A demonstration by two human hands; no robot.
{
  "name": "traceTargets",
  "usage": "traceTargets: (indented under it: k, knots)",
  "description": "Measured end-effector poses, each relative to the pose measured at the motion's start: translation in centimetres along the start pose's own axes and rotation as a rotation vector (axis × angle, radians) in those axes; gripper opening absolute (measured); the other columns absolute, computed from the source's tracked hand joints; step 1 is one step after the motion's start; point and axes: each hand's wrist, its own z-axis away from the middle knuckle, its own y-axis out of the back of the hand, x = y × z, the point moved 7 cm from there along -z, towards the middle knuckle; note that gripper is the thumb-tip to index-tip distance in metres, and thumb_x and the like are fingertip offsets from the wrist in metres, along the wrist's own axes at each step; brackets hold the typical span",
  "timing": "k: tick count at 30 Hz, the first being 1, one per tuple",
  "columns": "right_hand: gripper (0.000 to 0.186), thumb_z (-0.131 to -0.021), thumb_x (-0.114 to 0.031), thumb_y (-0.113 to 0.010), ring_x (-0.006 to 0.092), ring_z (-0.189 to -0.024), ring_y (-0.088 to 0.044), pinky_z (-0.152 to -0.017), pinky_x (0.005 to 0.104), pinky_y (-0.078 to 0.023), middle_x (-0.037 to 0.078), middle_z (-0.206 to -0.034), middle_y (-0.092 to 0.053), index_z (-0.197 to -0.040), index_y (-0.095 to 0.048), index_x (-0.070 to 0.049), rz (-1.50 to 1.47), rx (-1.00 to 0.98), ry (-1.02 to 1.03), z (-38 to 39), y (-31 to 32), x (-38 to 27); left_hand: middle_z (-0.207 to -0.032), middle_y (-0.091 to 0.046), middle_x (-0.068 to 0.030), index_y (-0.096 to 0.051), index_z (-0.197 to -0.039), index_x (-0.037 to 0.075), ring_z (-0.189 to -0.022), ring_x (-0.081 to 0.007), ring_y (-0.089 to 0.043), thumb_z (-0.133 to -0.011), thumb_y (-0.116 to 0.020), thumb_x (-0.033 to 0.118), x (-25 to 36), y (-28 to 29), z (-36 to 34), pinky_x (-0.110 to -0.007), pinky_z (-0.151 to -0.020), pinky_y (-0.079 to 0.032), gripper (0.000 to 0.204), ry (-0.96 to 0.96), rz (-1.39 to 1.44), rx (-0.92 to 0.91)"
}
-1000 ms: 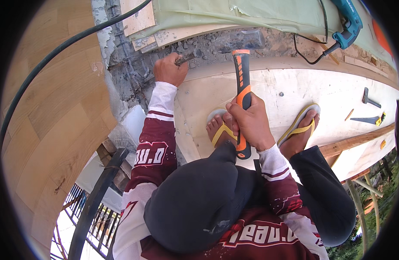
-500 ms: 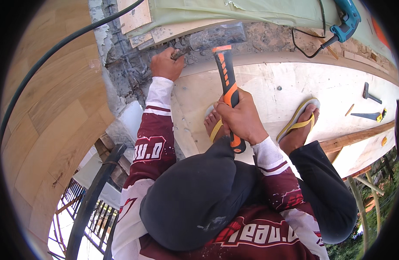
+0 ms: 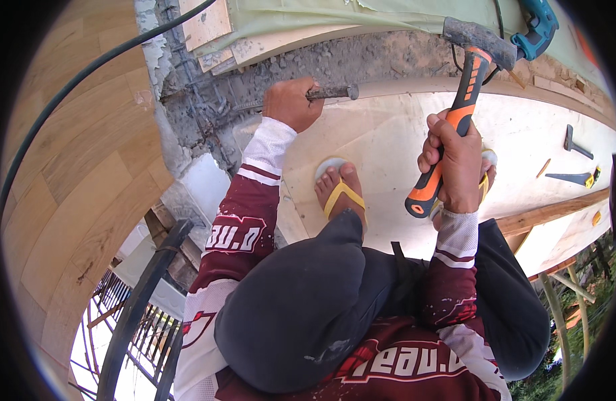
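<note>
While the left hand (image 3: 291, 101) grips the chisel (image 3: 331, 92), the hammer (image 3: 463, 107) hangs apart.

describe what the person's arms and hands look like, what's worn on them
Both arms wear long maroon jersey sleeves with white lettering and red-and-white stripes, ending in white mesh cuffs at the wrists. The left hand and right hand are bare: no gloves, rings or watch visible.
</note>
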Motion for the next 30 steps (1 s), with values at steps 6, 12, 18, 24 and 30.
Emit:
traceTargets:
  k: [6,12,18,24,30]
  knots:
    - [0.017,-0.090,-0.009,-0.066,0.0088,-0.043,-0.047,-0.038,0.0264,-0.044,0.001,-0.063,-0.047,-0.091,-0.050,-0.004,0.013,-0.081,-0.034,0.9,-1.4,1.1,-0.073,-0.068,-0.0146,-0.070,-0.080,0.011,-0.069,-0.0378,-0.067,-0.076,-0.071,0.023,-4.7,0.7,2.0,-0.047,-0.063,-0.054,0.013,0.036,-0.033,0.085]
    - [0.016,-0.089,-0.009,-0.064,0.0096,-0.042,-0.045,-0.039,0.0267,-0.044,0.001,-0.059,-0.045,-0.091,-0.049,-0.003,0.116,-0.137,0.066,3.1,-3.7,-0.5,-0.077,-0.070,-0.0162,-0.074,-0.087,0.011,-0.072,-0.0392,-0.067,-0.074,-0.073,0.025,-5.5,1.4,1.5,-0.048,-0.067,-0.055,0.018,0.122,-0.038,0.091]
    - [0.015,-0.089,-0.008,-0.063,0.0106,-0.041,-0.045,-0.040,0.0276,-0.044,0.001,-0.059,-0.045,-0.093,-0.050,-0.003,0.102,-0.160,0.121,4.1,-4.8,-1.5,-0.081,-0.072,-0.0171,-0.076,-0.090,0.012,-0.079,-0.0387,-0.069,-0.077,-0.071,0.029,-5.0,2.5,-0.2,-0.048,-0.075,-0.055,0.022,0.257,-0.073,0.065]
    - [0.015,-0.089,-0.008,-0.063,0.0100,-0.041,-0.045,-0.039,0.0272,-0.043,0.000,-0.059,-0.044,-0.094,-0.050,-0.003,0.095,-0.143,0.121,4.1,-4.9,-1.1,-0.085,-0.070,-0.0213,-0.075,-0.093,0.009,-0.084,-0.0414,-0.068,-0.081,-0.070,0.029,-6.0,2.6,-0.6,-0.048,-0.078,-0.054,0.025,0.334,-0.014,0.096]
    - [0.013,-0.089,-0.007,-0.064,0.0105,-0.040,-0.046,-0.039,0.0270,-0.043,0.002,-0.057,-0.048,-0.090,-0.052,-0.002,0.070,-0.109,0.135,3.7,-4.2,-1.3,-0.090,-0.071,-0.0223,-0.075,-0.098,0.007,-0.089,-0.0430,-0.067,-0.082,-0.068,0.030,-5.9,1.8,-1.4,-0.049,-0.084,-0.053,0.028,0.367,-0.093,0.037]
